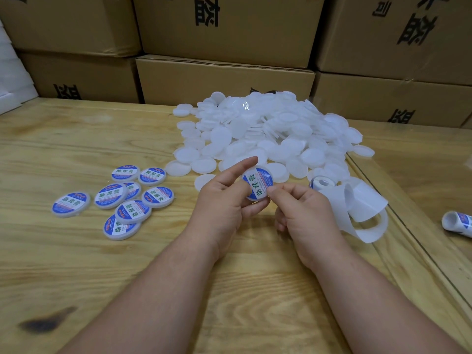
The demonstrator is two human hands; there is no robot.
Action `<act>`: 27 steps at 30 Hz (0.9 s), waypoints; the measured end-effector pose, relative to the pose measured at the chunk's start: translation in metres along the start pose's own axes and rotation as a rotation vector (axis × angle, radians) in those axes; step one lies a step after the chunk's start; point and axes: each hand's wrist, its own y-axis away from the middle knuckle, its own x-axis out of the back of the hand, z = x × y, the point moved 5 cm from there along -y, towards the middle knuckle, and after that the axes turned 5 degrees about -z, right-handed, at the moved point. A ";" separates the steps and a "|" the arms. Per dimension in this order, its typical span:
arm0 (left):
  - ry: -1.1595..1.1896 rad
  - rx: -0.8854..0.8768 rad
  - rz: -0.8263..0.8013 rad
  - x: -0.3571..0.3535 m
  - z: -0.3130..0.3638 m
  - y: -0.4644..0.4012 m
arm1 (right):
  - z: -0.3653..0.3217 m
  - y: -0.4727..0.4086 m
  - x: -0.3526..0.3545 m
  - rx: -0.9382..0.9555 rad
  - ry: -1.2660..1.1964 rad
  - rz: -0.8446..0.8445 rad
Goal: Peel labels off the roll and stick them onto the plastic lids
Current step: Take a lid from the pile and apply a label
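Left hand [224, 200] grip curled round lid [257, 185], held above counter [76, 251]. Right hand [304, 213] thumb presses label [256, 186], other fingers curled. Risk: uneven pressing leaves wrinkle or off-centre label; loose grip lets lid slip. Bare lids [268, 134] beyond grip, done lids [120, 198] left, roll [320, 183] right.

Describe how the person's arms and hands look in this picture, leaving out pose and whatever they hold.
Both forearms are bare up to the bottom edge of the picture, so no sleeves show. The left hand and right hand wear no gloves. No rings, watch, bracelets or wristbands are visible on either wrist or on the fingers that show. The visible fingernails are short and look unpainted.
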 end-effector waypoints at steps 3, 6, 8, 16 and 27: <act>-0.028 -0.021 0.026 0.000 0.000 0.000 | 0.000 0.000 0.000 0.009 -0.007 -0.009; -0.043 -0.032 0.093 0.003 0.000 -0.001 | 0.001 -0.001 -0.002 0.006 -0.025 -0.028; -0.053 -0.029 0.123 0.006 0.000 -0.002 | 0.000 0.000 -0.003 0.005 0.013 -0.029; -0.061 -0.042 0.132 0.012 0.001 -0.001 | 0.002 0.000 -0.001 0.033 0.080 0.029; -0.220 0.019 0.101 0.002 0.005 0.006 | -0.002 0.002 -0.003 0.072 0.093 -0.033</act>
